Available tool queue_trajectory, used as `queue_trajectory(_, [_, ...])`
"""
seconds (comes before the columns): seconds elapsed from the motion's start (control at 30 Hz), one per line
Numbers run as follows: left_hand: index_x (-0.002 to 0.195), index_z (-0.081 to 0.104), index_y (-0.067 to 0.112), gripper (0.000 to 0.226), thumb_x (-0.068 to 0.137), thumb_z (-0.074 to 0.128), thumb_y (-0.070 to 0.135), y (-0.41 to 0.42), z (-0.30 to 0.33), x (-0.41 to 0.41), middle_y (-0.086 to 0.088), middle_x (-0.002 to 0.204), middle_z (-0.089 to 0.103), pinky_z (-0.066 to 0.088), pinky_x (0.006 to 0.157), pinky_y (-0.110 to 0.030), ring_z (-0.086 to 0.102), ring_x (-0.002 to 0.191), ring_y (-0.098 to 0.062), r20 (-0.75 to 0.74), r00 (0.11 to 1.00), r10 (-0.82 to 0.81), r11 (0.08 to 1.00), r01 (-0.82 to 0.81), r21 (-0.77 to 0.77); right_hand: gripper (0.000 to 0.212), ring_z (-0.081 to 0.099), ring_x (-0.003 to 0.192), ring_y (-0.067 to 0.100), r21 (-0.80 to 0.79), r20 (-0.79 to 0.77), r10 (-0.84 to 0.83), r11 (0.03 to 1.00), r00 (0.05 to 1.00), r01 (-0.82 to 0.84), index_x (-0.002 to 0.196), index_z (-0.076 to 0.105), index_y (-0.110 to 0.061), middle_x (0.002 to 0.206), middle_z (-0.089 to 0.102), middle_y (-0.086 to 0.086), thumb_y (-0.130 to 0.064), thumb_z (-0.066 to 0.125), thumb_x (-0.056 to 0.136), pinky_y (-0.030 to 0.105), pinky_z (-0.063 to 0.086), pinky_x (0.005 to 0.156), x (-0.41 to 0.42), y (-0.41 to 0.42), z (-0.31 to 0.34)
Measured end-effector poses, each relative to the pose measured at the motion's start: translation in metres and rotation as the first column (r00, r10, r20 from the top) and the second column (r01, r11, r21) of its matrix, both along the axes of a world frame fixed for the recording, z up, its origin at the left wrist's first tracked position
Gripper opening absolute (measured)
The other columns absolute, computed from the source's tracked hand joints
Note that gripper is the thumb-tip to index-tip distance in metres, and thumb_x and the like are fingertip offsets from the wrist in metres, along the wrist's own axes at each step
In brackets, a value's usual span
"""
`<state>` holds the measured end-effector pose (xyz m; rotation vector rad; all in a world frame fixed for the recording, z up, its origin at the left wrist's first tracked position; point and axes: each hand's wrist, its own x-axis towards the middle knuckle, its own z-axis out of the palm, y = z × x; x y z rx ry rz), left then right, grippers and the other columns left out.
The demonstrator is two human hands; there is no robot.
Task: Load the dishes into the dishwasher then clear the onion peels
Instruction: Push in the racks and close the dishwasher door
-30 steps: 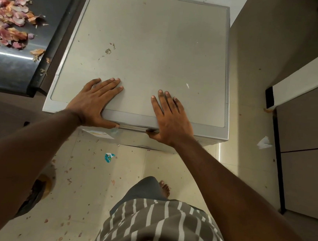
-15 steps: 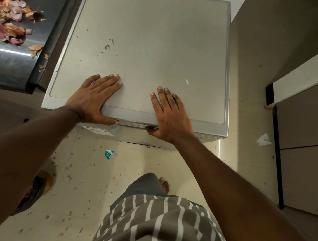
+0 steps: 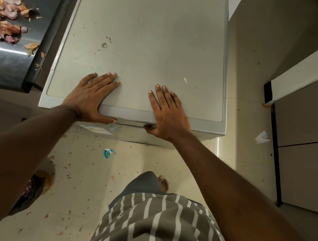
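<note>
At frame centre: dishwasher (image 3: 147,42) seen from above, grey flat top, door side toward bottom of frame, closed as far as could be told. Left hand (image 3: 91,98) laid flat on top panel near its lower-left corner, fingers straight and slightly spread, thumb hooked down over front edge. Right hand (image 3: 167,111) likewise flat on top, just right of centre, fingers straight and close together, thumb tucked under front lip. Nothing gripped by either; only pressed against the panel. Hands apart, bare strip of front edge between them.

At upper left of frame: onion peels (image 3: 5,12) piled pink and orange on dark steel counter (image 3: 7,64), just beside dishwasher's left side; a few loose flakes near counter's right edge. Small specks also on dishwasher top near its left-centre.

At lower centre: striped shirt (image 3: 156,227), bare foot (image 3: 163,183) on pale tiled floor (image 3: 82,190). Floor littered with peel bits, plus teal wrapper scrap (image 3: 107,153) just below the dishwasher front. White paper scrap (image 3: 261,137) at right, by cabinet (image 3: 306,144). Dark bin (image 3: 32,192) at lower left, mostly hidden behind left forearm.
</note>
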<state>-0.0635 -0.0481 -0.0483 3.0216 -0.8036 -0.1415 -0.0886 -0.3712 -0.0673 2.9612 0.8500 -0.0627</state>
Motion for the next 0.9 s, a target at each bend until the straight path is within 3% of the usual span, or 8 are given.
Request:
queue_trajectory(0.63, [0.168, 0.004, 0.028, 0.137, 0.062, 0.044, 0.106, -0.001, -0.003, 0.009, 0.004, 0.177, -0.005, -0.003, 0.131, -0.048, -0.004, 0.162, -0.016, -0.073, 0.997, 0.031, 1.000, -0.031, -0.003, 0.122, -0.001, 0.162, 0.035, 0.017, -0.074, -0.030, 0.999, 0.997, 0.032, 0.168, -0.002, -0.016, 0.175, -0.005, 0.016, -0.080, 0.055, 0.081, 0.055, 0.017, 0.128, 0.001, 0.003, 0.007])
queue_trajectory(0.77, [0.167, 0.005, 0.031, 0.137, 0.060, 0.046, 0.107, 0.001, -0.005, 0.010, 0.005, 0.176, -0.005, 0.000, 0.131, -0.051, -0.005, 0.162, -0.015, -0.076, 0.996, 0.040, 0.999, -0.043, -0.033, 0.116, 0.004, 0.162, 0.034, 0.066, -0.075, -0.032, 0.997, 0.997, 0.037, 0.168, 0.005, -0.016, 0.175, -0.001, 0.015, -0.078, 0.051, 0.081, 0.055, 0.021, 0.127, -0.001, 0.002, 0.012])
queue_trajectory(0.9, [0.166, 0.007, 0.034, 0.138, 0.056, 0.049, 0.107, 0.000, -0.007, 0.012, 0.008, 0.176, -0.004, -0.003, 0.130, -0.050, -0.009, 0.162, -0.012, -0.114, 0.992, 0.048, 0.996, -0.056, -0.067, 0.113, 0.014, 0.160, 0.030, 0.132, -0.132, -0.080, 0.986, 0.988, 0.097, 0.166, 0.024, -0.020, 0.174, 0.014, 0.009, -0.089, 0.045, 0.079, 0.050, 0.020, 0.126, -0.001, 0.005, 0.022])
